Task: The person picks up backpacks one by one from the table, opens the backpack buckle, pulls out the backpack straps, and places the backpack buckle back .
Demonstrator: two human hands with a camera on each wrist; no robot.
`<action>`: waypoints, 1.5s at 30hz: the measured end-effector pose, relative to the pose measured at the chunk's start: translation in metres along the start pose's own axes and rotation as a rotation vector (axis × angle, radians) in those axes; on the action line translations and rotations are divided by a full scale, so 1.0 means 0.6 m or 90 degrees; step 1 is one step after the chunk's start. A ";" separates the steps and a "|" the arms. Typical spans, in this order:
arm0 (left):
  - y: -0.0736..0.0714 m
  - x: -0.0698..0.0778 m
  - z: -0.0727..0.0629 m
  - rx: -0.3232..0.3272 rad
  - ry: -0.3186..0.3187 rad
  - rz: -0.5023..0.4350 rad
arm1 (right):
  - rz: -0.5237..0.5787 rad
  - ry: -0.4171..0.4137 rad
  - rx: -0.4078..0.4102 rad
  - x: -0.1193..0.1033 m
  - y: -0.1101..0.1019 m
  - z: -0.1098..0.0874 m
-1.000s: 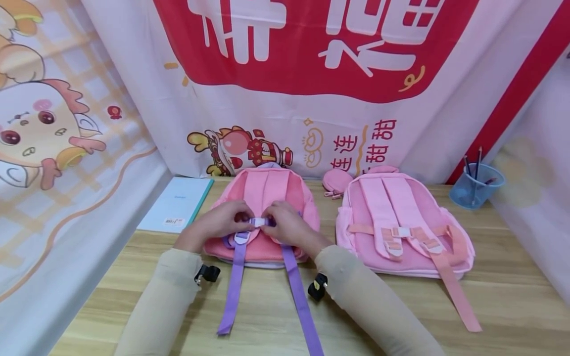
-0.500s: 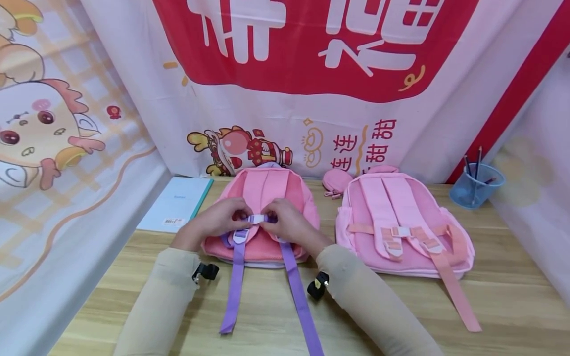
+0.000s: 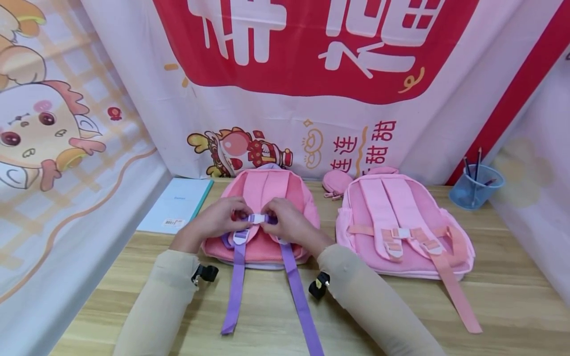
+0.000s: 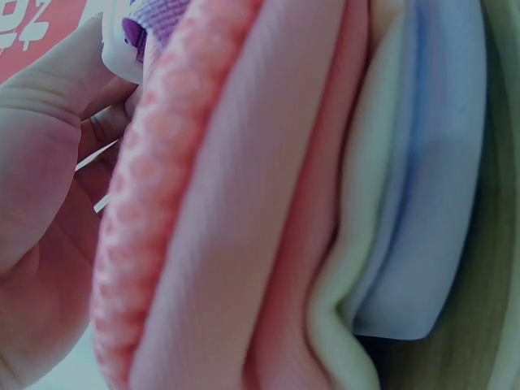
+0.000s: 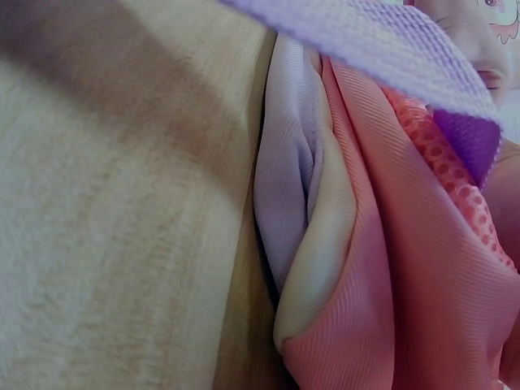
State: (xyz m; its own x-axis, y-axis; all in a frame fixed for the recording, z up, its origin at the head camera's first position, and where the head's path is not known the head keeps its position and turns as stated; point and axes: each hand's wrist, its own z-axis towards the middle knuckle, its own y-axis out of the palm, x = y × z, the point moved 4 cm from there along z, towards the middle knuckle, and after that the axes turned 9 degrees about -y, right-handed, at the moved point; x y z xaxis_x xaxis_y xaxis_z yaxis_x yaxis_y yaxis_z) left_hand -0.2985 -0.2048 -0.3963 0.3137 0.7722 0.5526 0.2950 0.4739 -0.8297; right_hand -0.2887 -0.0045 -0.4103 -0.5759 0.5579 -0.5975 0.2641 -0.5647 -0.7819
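Note:
A pink backpack lies with its shoulder straps facing up. Across those straps runs a purple chest strap with a white buckle. My left hand pinches the purple webbing at the buckle's left end, while my right hand holds it at the right end. Both buckle halves sit together between the fingertips. Two loose purple straps, a left one and a right one, trail toward the front. In the left wrist view my thumb side is beside the backpack's coral mesh. Purple webbing crosses the right wrist view.
A second pink backpack with peach straps lies to the right, its white buckle fastened. Between the bags at the back is a round pink pouch. A light-blue notebook lies left; a blue mesh cup with pencils stands right.
Both hands have lifted slightly up and away with the buckle, and a little more purple webbing shows beside it. The hands keep their hold; the second backpack stays put.

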 end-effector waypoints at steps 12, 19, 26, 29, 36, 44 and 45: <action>0.005 -0.005 -0.006 0.000 -0.008 0.010 | -0.069 -0.045 -0.011 0.000 0.012 0.001; 0.004 0.000 -0.006 -0.005 0.003 0.009 | -0.040 -0.033 0.023 0.001 0.009 -0.003; 0.003 -0.002 -0.006 -0.004 -0.005 0.002 | -0.049 -0.041 0.028 0.001 0.008 -0.001; 0.003 -0.003 -0.005 -0.009 -0.011 -0.004 | -0.051 -0.035 0.022 0.001 0.007 -0.001; -0.002 0.002 -0.007 -0.007 -0.010 -0.001 | -0.049 -0.036 0.020 0.001 -0.002 -0.003; -0.014 0.004 -0.009 0.012 0.014 0.000 | -0.025 -0.042 0.028 0.010 -0.019 -0.009; -0.015 0.003 -0.009 0.014 0.014 0.000 | -0.026 -0.044 0.028 0.010 -0.021 -0.010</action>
State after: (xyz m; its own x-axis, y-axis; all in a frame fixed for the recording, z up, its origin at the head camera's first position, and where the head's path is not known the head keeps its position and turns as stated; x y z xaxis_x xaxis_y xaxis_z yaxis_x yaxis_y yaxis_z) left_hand -0.2959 -0.2098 -0.3870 0.3332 0.7634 0.5534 0.2744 0.4830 -0.8315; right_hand -0.2912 0.0096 -0.4053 -0.6383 0.5386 -0.5500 0.2059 -0.5689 -0.7962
